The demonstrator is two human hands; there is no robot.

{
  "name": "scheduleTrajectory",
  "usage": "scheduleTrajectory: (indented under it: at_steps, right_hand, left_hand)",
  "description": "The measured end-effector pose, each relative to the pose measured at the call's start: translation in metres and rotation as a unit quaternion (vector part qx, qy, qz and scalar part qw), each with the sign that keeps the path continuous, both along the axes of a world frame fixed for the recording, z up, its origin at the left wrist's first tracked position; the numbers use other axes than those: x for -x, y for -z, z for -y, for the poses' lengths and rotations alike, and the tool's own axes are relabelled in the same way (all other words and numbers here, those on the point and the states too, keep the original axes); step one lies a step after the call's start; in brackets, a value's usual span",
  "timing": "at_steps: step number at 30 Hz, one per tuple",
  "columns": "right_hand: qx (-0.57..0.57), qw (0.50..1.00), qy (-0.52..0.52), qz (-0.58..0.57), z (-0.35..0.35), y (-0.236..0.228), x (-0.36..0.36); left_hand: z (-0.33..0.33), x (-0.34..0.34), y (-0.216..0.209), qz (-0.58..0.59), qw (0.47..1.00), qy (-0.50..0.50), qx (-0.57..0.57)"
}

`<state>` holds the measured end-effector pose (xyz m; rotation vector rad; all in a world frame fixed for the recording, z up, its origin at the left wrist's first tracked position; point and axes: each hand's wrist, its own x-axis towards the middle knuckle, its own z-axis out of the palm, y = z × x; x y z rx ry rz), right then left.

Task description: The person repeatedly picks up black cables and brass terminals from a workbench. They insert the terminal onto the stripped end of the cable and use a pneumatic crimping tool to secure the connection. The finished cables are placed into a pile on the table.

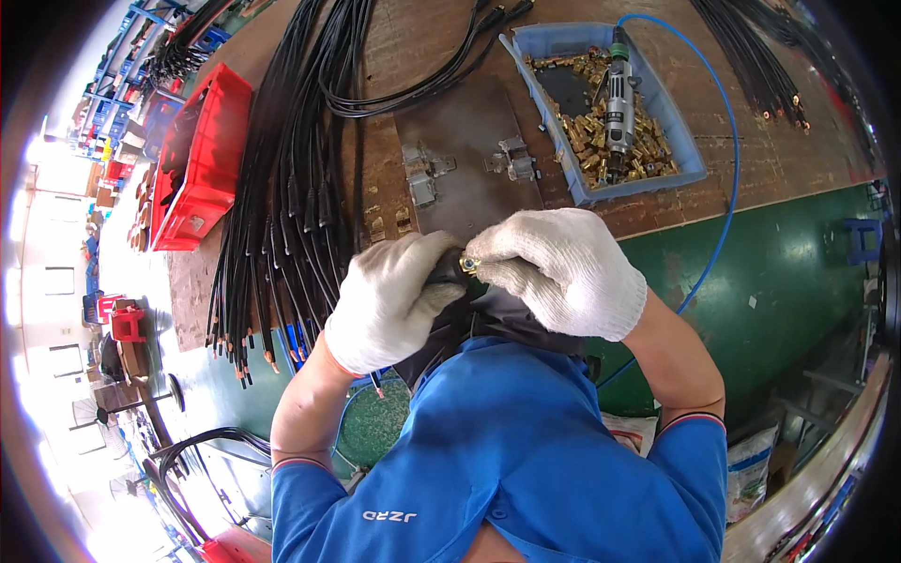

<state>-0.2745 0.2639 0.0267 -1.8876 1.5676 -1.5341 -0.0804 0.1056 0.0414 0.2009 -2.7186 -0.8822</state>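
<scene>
Both of my hands wear white knit gloves and meet above the near edge of the workbench. My left hand (389, 298) is closed round a dark piece, perhaps a black connector sleeve (445, 269), mostly hidden by the fingers. At its end a small brass fitting (468, 265) shows its round opening. My right hand (569, 270) pinches this fitting between thumb and fingertips. Just beyond my hands lies a dark metal plate (469, 108) with two metal toggle clamps, the left one (427, 175) and the right one (513, 159).
A blue bin (693, 172) of brass fittings (587, 141) stands at the back right, a pneumatic hand tool (619, 108) lying across it. Its blue air hose (735, 169) loops down rightward. Black cables (291, 169) hang over the left edge beside a red crate (202, 164). More cables (751, 56) lie far right.
</scene>
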Motion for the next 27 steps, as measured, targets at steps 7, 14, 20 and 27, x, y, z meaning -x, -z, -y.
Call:
scheduleTrajectory:
  at_steps: [7,14,20,27]
  right_hand:
    - [-0.037,0.996,-0.050,0.060,0.012,0.010,0.010]
    - [-0.111,0.976,0.046,0.179,0.051,0.014,-0.019]
    - [-0.118,0.797,0.036,0.591,0.073,0.041,0.004]
    - [-0.078,0.775,-0.027,0.626,0.150,0.058,-0.005]
  left_hand:
    - [0.011,0.009,-0.009,0.027,0.987,0.024,0.159]
    - [0.025,0.020,-0.026,0.022,0.983,-0.034,0.178]
    - [0.008,-0.007,0.024,-0.105,0.982,-0.074,0.138]
    - [0.102,0.095,0.026,-0.300,0.763,-0.049,-0.570]
